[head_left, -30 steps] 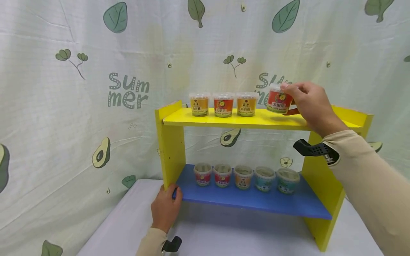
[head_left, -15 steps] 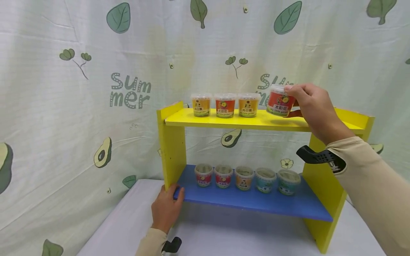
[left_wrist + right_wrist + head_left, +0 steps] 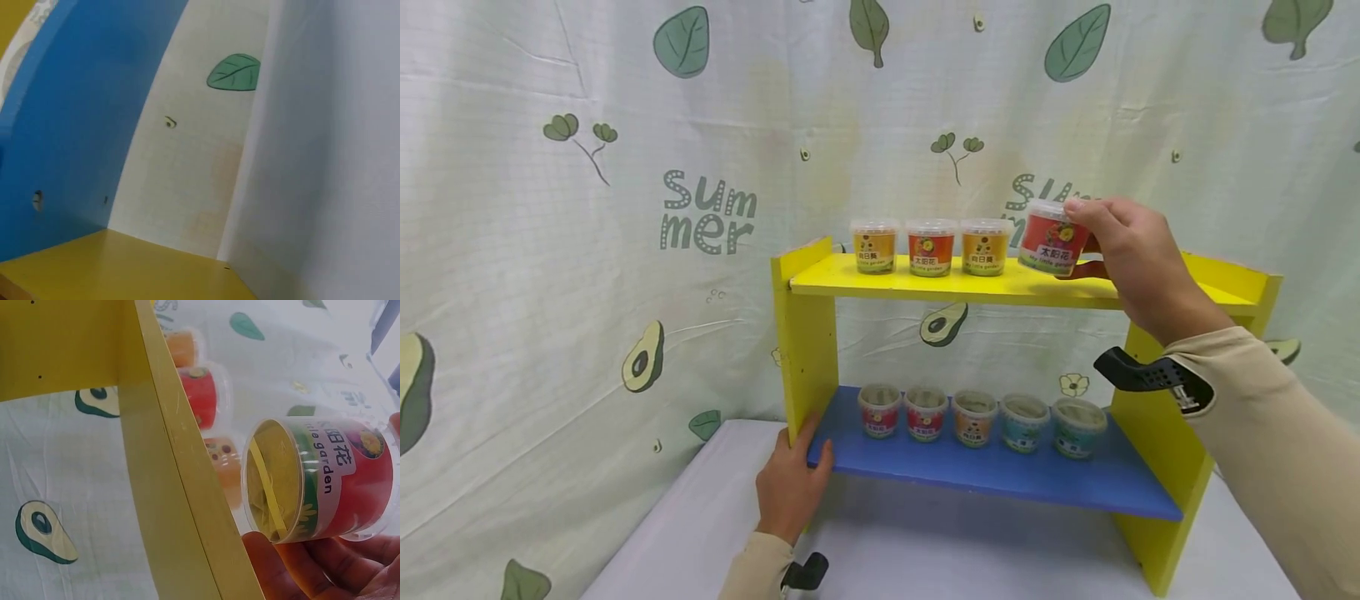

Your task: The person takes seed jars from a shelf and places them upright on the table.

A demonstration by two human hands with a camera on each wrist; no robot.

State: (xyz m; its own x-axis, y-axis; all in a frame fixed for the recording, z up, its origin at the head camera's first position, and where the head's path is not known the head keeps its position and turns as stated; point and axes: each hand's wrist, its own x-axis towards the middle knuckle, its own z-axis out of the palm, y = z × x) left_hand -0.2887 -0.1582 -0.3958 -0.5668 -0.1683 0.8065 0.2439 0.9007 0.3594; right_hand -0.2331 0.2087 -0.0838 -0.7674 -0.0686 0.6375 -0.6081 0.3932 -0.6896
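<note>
My right hand (image 3: 1138,267) grips a small clear plastic cup with a red flower label (image 3: 1049,243), thumb by its lid and fingers behind and beneath. The cup is slightly tilted, close over the shelf's yellow top board (image 3: 880,286). In the right wrist view, the cup's clear base (image 3: 275,481) faces the camera, with a yellow strip inside. My left hand (image 3: 790,487) holds the front edge of the yellow left side panel (image 3: 808,350), its thumb by the corner of the blue lower board (image 3: 1000,479). Only boards, curtain and white surface show in the left wrist view.
On the top board, left of the held cup, stand a yellow-label cup (image 3: 875,250), a red-label cup (image 3: 931,252) and another yellow-label cup (image 3: 985,250). Several tubs, including an orange-label one (image 3: 974,425), line the blue board. A printed curtain (image 3: 587,292) hangs behind.
The red-label cup stays in my right hand over the top board and has tilted a little more. My left hand keeps its place, with one finger now reaching higher along the panel.
</note>
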